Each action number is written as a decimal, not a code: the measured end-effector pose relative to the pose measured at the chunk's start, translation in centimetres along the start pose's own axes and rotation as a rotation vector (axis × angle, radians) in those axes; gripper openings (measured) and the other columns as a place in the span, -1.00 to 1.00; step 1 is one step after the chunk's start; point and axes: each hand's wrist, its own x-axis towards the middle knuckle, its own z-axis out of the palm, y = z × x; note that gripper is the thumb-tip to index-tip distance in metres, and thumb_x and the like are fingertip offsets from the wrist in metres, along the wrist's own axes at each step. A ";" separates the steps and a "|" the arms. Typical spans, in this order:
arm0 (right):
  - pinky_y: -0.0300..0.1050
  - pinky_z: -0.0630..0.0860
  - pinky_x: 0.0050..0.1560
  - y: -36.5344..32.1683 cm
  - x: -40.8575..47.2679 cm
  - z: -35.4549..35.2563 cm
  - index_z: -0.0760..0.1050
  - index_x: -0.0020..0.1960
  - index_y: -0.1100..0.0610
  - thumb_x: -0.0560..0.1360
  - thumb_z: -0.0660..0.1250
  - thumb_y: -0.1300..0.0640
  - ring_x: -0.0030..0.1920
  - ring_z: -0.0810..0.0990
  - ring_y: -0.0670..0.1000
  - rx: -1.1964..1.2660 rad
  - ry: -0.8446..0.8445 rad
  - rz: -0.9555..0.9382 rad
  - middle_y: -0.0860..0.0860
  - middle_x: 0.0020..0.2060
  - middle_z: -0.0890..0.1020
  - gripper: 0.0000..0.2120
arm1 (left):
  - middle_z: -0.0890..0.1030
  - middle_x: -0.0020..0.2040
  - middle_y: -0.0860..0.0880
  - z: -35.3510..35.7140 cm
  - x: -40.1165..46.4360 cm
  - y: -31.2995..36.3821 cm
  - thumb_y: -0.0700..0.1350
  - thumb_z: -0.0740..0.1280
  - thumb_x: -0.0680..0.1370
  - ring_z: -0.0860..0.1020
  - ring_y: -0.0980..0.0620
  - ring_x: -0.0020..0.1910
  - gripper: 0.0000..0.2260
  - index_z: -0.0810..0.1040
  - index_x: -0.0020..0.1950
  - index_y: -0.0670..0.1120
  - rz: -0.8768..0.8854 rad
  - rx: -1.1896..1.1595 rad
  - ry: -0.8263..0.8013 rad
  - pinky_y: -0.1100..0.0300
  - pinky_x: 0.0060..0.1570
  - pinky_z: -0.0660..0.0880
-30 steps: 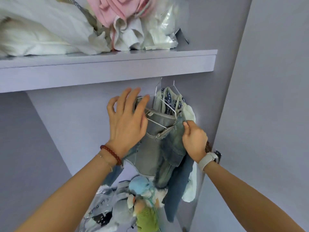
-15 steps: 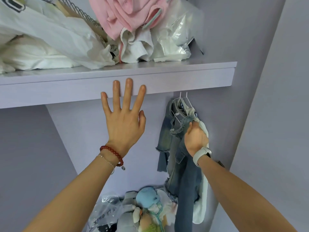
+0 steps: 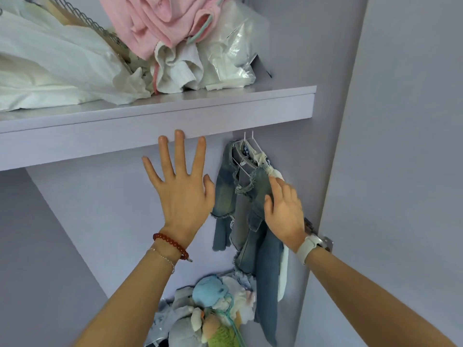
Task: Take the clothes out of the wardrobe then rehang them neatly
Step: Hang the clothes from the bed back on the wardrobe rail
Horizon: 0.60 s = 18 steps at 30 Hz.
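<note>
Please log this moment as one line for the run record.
stage: rehanging | left hand: open, fingers spread, tips at shelf edge | right hand: open, fingers on denim | denim: on hangers

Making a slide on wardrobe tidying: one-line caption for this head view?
Left hand spread open below the shelf; right hand lies flat on the hanging denim clothes.
</note>
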 end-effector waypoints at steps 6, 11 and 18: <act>0.21 0.29 0.33 1.7 -12.9 -3.9 0.30 0.38 0.22 0.52 0.18 0.18 0.34 0.35 0.22 -0.108 0.031 0.044 0.17 0.33 0.41 -0.56 | 0.17 0.47 -0.26 0.2 -10.9 4.6 -0.17 0.31 0.46 0.12 -0.31 0.45 -0.43 0.26 0.46 -0.08 0.026 -0.324 -0.411 -0.37 0.32 0.06; 0.14 0.20 0.39 5.0 -27.2 -7.7 0.26 0.41 0.18 0.55 0.18 0.17 0.41 0.26 0.16 -0.190 -0.076 0.335 0.12 0.38 0.35 -0.56 | 0.25 0.45 -0.23 -1.9 -20.1 10.7 -0.15 0.34 0.48 0.19 -0.27 0.43 -0.46 0.29 0.44 -0.11 0.170 -0.521 -0.821 -0.33 0.32 0.13; -0.01 0.19 0.35 8.0 -46.3 -15.2 0.25 0.42 0.14 0.57 0.10 0.12 0.39 0.28 0.11 -0.363 -0.180 0.806 0.09 0.40 0.31 -0.58 | 0.51 0.20 -0.31 -8.7 -30.9 22.2 -0.26 0.48 0.34 0.53 -0.31 0.14 -0.54 0.51 0.22 -0.29 0.760 -0.884 -1.043 -0.18 -0.01 0.53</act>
